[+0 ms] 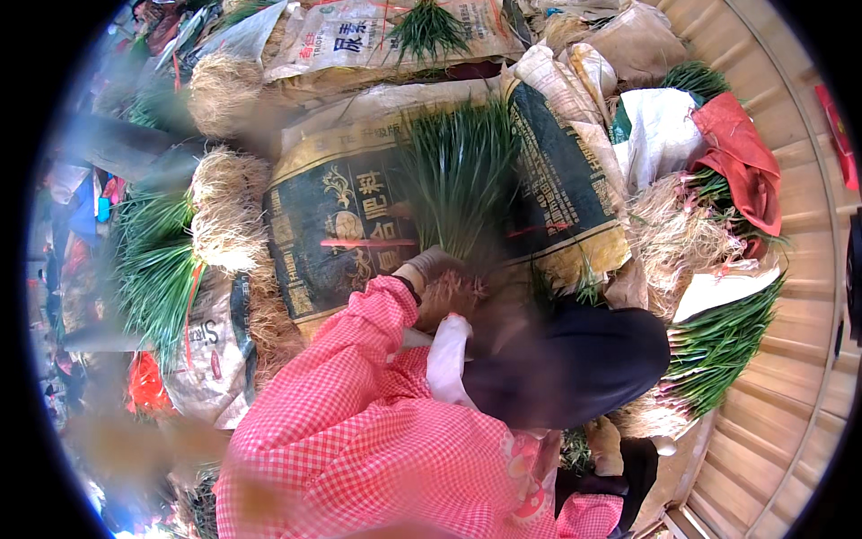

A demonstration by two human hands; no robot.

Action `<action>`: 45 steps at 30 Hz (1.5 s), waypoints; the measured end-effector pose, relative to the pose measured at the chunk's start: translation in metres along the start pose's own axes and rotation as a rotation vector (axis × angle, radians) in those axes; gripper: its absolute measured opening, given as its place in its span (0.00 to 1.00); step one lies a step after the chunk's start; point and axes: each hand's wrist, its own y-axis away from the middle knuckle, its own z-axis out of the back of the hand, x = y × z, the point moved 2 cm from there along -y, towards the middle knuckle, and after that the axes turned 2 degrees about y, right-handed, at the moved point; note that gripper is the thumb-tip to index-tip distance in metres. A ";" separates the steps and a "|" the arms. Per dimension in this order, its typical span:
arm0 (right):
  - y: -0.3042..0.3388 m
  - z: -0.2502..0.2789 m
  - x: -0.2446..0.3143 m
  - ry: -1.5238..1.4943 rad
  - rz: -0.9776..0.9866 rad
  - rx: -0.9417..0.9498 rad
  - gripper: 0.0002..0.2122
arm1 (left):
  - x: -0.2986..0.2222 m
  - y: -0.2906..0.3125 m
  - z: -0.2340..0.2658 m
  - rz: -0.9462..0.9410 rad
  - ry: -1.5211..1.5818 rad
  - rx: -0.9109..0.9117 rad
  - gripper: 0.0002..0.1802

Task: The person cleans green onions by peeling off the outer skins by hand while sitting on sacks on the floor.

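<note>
Left hand (435, 265) was clamped on the green bunch (462, 171) at its lower stems, fingertips hidden, forearm reaching up-right. Roots (453, 293) sat blurred just below it; right hand couldn't be made out, state untellable. Beyond, leaves fanned over a dark sack (368, 198).

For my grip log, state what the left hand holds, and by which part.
Left hand: a bunch of long green leaves, by the lower stalks, near the roots.

Big gold characters (368, 211) on dark sack (296, 216); smaller gold print (584, 162) on dark sacking (539, 126) beside it. Red and black characters (348, 32) on pale sack (386, 47) beyond. Dark letters (208, 334), whitish sack (202, 386), left.
</note>
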 end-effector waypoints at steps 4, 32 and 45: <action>-0.014 -0.006 -0.007 0.084 -0.036 0.011 0.17 | 0.013 -0.016 -0.005 -0.270 -0.039 -0.057 0.19; 0.016 0.025 0.039 -0.351 0.080 -0.267 0.12 | 0.050 -0.011 0.011 -0.222 -0.336 -0.111 0.21; -0.038 0.129 0.008 -0.885 0.084 -0.840 0.08 | -0.050 -0.013 0.039 -0.165 -1.156 0.005 0.17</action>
